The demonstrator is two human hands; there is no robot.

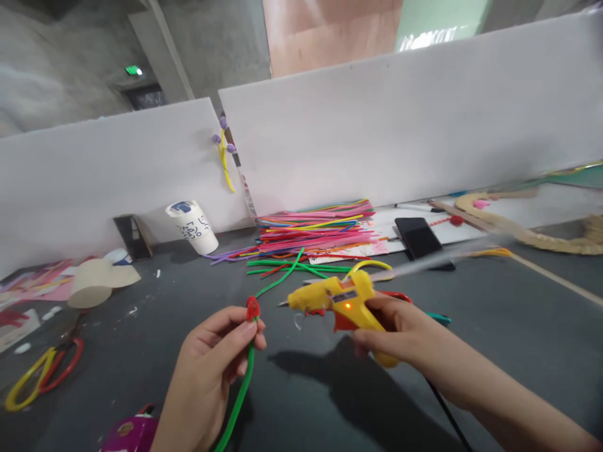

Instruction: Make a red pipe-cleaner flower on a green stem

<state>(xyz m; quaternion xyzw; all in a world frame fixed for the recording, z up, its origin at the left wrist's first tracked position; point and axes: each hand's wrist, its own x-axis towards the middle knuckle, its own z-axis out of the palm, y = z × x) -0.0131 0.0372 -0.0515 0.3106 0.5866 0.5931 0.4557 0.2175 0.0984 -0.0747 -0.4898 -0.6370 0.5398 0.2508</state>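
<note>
Between the thumb and fingers of my left hand (pixel 219 351) is a pipe-cleaner flower with a small red head (pixel 253 308) and a green stem (pixel 242 395) that hangs down toward me. My right hand (pixel 400 329) is wrapped round the handle of a yellow hot glue gun (pixel 336 295) with an orange light lit on its side. A clear glue stick (pixel 419 263) sticks out of its back. The metal nozzle points left at the red flower head, a short gap away from it. Loose green pipe cleaners (pixel 301 268) lie just behind.
A bundle of coloured pipe cleaners (pixel 315 232) lies against the white partition (pixel 377 138). A paper cup (pixel 192 227) and a black phone (pixel 421 238) stand or lie at the back. Scissors (pixel 47 370) are at left, a purple object (pixel 132 433) at the near edge. A black cord (pixel 447 411) trails below my right arm.
</note>
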